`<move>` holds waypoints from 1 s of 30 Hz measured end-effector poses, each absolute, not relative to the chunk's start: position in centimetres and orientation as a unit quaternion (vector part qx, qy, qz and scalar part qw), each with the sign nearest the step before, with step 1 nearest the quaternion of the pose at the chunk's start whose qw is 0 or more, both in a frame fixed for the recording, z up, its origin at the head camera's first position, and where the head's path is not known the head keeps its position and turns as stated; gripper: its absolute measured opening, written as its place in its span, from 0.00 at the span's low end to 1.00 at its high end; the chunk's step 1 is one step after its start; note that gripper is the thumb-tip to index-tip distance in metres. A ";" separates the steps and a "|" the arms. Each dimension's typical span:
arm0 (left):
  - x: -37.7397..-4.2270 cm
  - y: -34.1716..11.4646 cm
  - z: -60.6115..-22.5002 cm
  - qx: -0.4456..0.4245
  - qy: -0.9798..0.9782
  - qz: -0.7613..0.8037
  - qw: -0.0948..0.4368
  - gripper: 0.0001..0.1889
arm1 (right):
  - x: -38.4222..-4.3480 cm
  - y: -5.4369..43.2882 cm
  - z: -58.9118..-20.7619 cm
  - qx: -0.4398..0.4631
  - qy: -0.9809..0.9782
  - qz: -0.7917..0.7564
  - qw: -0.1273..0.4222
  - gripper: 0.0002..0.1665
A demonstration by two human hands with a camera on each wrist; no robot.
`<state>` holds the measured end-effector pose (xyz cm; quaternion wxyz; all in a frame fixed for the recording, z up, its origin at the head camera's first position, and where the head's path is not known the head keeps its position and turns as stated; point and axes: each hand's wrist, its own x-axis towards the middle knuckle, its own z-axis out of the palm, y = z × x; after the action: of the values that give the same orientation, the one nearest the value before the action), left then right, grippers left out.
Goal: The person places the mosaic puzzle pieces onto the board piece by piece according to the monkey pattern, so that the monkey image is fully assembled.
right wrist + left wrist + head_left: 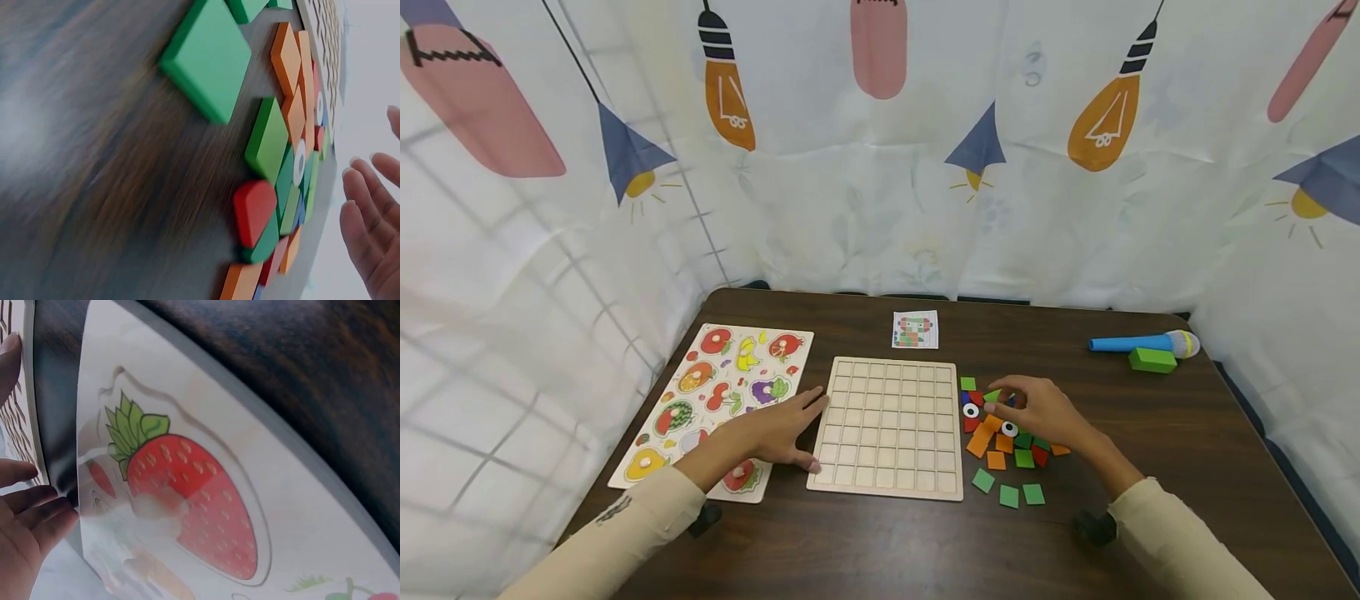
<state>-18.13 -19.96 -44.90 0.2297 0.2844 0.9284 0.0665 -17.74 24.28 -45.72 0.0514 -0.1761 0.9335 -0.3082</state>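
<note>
My left hand (pixel 782 429) spreads at the left edge of a wooden grid board (pixel 886 430), thumb and fingertips right at its rim. Its fingers stretch out loosely beside the fruit puzzle board in the left wrist view. Over a pile of small coloured pieces to the right of the grid hovers my right hand (pixel 1037 408), fingers softly bent, with nothing between them in the right wrist view. Among these pieces are orange tiles (pixel 996 460), green tiles (pixel 1033 494), a red rounded piece (pixel 255 212) and white eye discs (pixel 971 411). The grid's cells hold no pieces.
A fruit puzzle board (pixel 625 477) lies at the left, partly under my left forearm. Behind the grid is a small picture card (pixel 915 330). A blue toy microphone (pixel 1131 343) and a green block (pixel 1152 360) lie at the back right. White printed curtains surround the table.
</note>
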 end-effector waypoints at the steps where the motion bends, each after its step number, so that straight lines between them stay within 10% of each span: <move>1: -18.1 -19.9 -44.9 0.284 0.928 0.067 0.231 0.59 | -17.9 24.0 -45.8 -0.177 0.934 -0.307 0.052 0.25; 30: -18.0 -19.8 -45.3 0.285 0.928 0.064 0.231 0.60 | -20.4 19.8 -48.1 -0.137 0.957 -0.257 0.010 0.12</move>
<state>-17.97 -19.80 -45.30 0.2311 0.2855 0.9279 0.0639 -20.40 19.76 -48.08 0.0102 -0.1366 0.9567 -0.2569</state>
